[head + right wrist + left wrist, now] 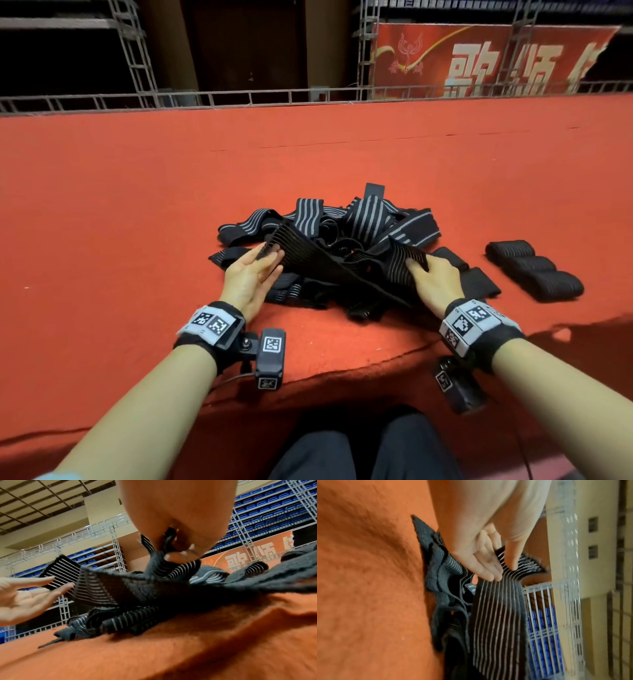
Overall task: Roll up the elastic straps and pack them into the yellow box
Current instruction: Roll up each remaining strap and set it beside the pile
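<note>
A pile of black elastic straps (366,216) with grey stripes lies on the red carpet. One strap (329,260) is lifted off the pile and stretched between my hands. My left hand (263,265), palm up, holds its end between thumb and straight fingers; in the left wrist view the left hand (504,572) has its thumb on the strap (498,615). My right hand (423,267) grips the other part; in the right wrist view the right hand (173,553) has its fingers curled into the strap (106,588). No yellow box is in view.
Three rolled straps (534,270) lie in a row at the right, with flat black pieces (479,282) beside them. The carpeted platform's front edge (342,373) is just under my wrists. A metal truss rail (308,94) and a red banner (479,58) stand at the back.
</note>
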A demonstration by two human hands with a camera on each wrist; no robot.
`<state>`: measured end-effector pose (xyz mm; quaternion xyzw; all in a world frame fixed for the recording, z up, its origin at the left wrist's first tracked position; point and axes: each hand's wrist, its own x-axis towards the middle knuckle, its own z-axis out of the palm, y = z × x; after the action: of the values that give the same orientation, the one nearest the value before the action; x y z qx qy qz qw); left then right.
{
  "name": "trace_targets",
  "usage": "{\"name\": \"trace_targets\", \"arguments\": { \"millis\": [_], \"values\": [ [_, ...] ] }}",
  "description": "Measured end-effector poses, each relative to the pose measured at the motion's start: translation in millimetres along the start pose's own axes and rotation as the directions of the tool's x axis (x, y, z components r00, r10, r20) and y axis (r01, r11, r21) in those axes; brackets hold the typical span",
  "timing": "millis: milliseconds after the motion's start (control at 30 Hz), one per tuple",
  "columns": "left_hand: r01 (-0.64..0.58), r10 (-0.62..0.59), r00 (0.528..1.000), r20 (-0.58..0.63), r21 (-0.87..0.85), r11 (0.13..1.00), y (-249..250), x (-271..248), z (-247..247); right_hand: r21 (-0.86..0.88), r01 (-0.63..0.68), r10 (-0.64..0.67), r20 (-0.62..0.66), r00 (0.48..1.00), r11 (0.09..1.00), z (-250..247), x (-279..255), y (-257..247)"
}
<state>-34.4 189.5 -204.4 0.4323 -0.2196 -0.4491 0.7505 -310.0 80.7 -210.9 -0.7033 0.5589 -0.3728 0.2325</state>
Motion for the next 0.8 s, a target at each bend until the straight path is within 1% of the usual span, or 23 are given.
{"name": "trace_targets", "arguments": {
  "millis": [67,100,133,200,233,300,333,367,400,467,500,567,600,633,667,700,733,767,800],
  "values": [
    [-0.033,0.041,0.998,-0.045,0.16,0.987,-3,0,1,0.085,0.076,-0.074,-0.022,0.997,0.994,-1,-8,-14],
    [-0.061,0.077,0.996,-0.053,0.251,0.966,-4,0,1,0.096,0.126,-0.123,-0.034,0.992,0.987,1,-11,-23],
    [-0.089,0.102,0.995,-0.023,0.327,0.941,-5,1,2,0.078,0.177,-0.174,-0.035,0.984,0.981,3,-14,-34],
    [-0.122,0.087,0.991,0.101,0.42,0.899,-7,-1,9,0.024,0.239,-0.239,-0.005,0.971,0.971,10,-18,-56],
    [-0.131,0.059,0.983,0.174,0.439,0.889,-9,-4,15,0.029,0.239,-0.24,0.021,0.971,0.971,13,-19,-66],
    [-0.139,-0.004,0.948,0.318,0.427,0.893,-13,-10,30,0.105,0.187,-0.199,0.126,0.972,0.977,22,-22,-80],
    [-0.145,-0.024,0.928,0.372,0.42,0.896,-15,-12,37,0.178,0.152,-0.187,0.205,0.961,0.972,28,-24,-84],
    [-0.151,-0.027,0.918,0.397,0.41,0.9,-16,-14,43,0.255,0.119,-0.19,0.275,0.943,0.96,35,-24,-86],
    [-0.151,-0.014,0.921,0.39,0.39,0.908,-16,-15,48,0.315,0.092,-0.196,0.316,0.928,0.944,40,-25,-86],
    [-0.134,0.021,0.946,0.322,0.333,0.933,-14,-15,54,0.399,0.046,-0.194,0.339,0.921,0.916,45,-25,-82],
    [-0.134,0.038,0.956,0.29,0.319,0.938,-12,-14,55,0.435,0.05,-0.215,0.341,0.915,0.899,44,-26,-78],
    [-0.137,0.067,0.969,0.24,0.29,0.947,-8,-12,55,0.432,0.113,-0.281,0.348,0.894,0.895,35,-31,-66],
    [-0.142,0.089,0.974,0.209,0.254,0.957,-5,-9,54,0.377,0.153,-0.297,0.361,0.884,0.913,29,-34,-60],
    [-0.146,0.11,0.979,0.173,0.208,0.967,-1,-7,55,0.285,0.216,-0.314,0.365,0.876,0.934,24,-35,-50],
    [-0.148,0.128,0.983,0.133,0.153,0.977,4,-3,56,0.158,0.301,-0.339,0.363,0.868,0.94,21,-36,-40],
    [-0.157,0.148,0.984,0.094,0.091,0.983,11,-1,59,0.025,0.371,-0.356,0.345,0.868,0.928,20,-35,-29],
    [-0.169,0.167,0.984,0.054,0.029,0.985,20,2,61,-0.07,0.407,-0.367,0.313,0.876,0.911,18,-33,-19],
    [-0.183,0.184,0.983,0.018,-0.031,0.983,29,6,62,-0.117,0.403,-0.361,0.272,0.892,0.908,16,-31,-11],
    [-0.196,0.195,0.981,-0.016,-0.082,0.977,39,10,63,-0.127,0.376,-0.338,0.246,0.908,0.918,13,-30,-3]
  ]
}}
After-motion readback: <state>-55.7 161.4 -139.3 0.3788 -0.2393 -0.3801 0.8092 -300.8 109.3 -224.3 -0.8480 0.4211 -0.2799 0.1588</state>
